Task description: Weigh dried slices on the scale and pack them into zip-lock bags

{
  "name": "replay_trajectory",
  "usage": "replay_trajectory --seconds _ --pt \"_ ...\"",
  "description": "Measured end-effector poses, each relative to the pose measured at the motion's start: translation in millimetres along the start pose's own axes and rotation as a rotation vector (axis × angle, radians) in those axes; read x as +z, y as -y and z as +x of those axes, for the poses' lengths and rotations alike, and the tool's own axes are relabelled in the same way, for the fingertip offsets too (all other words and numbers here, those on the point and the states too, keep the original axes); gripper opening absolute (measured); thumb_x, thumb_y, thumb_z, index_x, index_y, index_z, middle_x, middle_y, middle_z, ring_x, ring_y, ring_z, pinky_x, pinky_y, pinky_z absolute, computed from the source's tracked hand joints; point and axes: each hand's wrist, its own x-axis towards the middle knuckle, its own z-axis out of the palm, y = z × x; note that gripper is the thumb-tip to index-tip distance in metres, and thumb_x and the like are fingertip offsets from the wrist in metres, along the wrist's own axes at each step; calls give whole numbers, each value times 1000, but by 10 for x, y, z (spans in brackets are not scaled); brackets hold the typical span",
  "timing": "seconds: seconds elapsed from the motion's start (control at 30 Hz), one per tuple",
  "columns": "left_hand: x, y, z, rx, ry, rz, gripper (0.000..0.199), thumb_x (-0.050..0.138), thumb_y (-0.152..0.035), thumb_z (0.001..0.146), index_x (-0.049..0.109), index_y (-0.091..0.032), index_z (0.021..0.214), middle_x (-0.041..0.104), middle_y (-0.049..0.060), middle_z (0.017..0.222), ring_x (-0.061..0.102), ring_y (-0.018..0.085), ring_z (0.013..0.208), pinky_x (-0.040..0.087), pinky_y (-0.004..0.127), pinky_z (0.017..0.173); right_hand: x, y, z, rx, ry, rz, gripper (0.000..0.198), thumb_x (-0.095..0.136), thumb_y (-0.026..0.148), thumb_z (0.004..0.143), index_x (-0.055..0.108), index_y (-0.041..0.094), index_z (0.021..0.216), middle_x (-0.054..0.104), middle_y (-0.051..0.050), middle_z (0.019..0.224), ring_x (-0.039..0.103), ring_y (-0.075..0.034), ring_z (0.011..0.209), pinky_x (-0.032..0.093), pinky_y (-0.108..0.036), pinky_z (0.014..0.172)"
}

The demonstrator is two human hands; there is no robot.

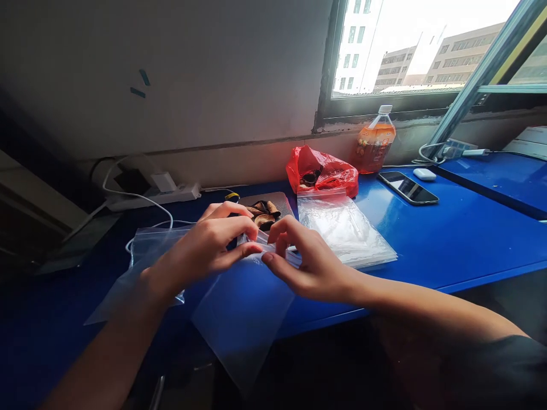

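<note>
Head camera view: at a glossy blue tabletop beneath a dark-framed window, my two bare hands meet at the mouth of a clear, flat plastic zip bag, whose body hangs down in front of the table's near edge. My left hand pinches the bag's upper edge between thumb and fingertips, while my right hand sits just beside it, thumb and curled forefinger around the same edge; I cannot tell whether those tips press together on the plastic. Just beyond my fingers, dark brown, curled pieces lie on a flat greyish board. To the right rests a stack of clear plastic bags, its far end touching a crumpled red plastic bag that stands open with more dark pieces inside. Behind it, near the wall, a clear plastic bottle with a white cap and an orange label stands upright. Farther right, a black-screened phone lies flat near a small white rounded case. On the left, another clear plastic bag lies partly behind my forearm, near a white power strip with plugs and cables.
</note>
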Motion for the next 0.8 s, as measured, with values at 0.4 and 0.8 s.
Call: replay_trajectory --seconds 0.4,0.8 --pt "9 -27 -19 -72 -304 -208 36 66 -35 90 52 -25 122 47 9 136 62 19 100 55 39 94 -92 29 -16 -548 93 -127 20 54 7 85 54 22 97 66 -3 83 59 -16 88 49 -31 77" --pt "162 -516 -91 -155 322 -712 89 39 -79 86 9 -31 155 48 13 149 60 28 123 54 36 99 -40 96 -127 -599 113 -97 13 51 12 86 51 23 91 65 1 73 61 -13 69 50 -28 75"
